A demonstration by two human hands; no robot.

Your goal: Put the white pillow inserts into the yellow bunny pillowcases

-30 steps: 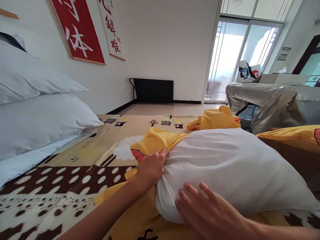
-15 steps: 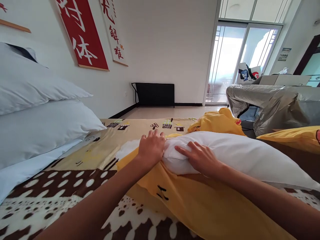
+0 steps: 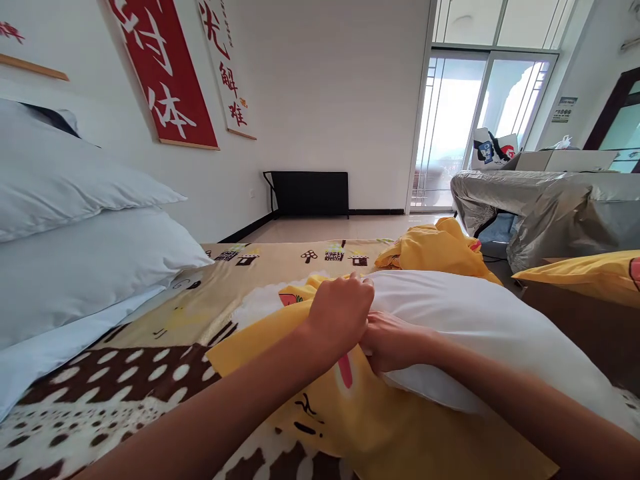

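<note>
A yellow pillowcase with printed face marks and a pink patch lies bunched around the left end of a plump white pillow. My left hand is closed in a fist on the pillowcase's edge, at the pillow's end. Just right of it and slightly lower, my right hand has its fingers curled in where the yellow cloth meets the pillow. Its fingertips are hidden, but the cloth gathers under them. Part of the pillow's left end is out of sight behind the hands and the cloth.
White pillows are stacked at the left on a patterned brown and cream blanket. A crumpled yellow cloth lies beyond the white pillow. At right stand a brown box with yellow cloth over it and a silver-covered table.
My left hand has moved right with the pillowcase edge, over the pillow's end. My right hand, spread on the pillow before, has closed near the left one. More yellow cloth now bunches around them.
</note>
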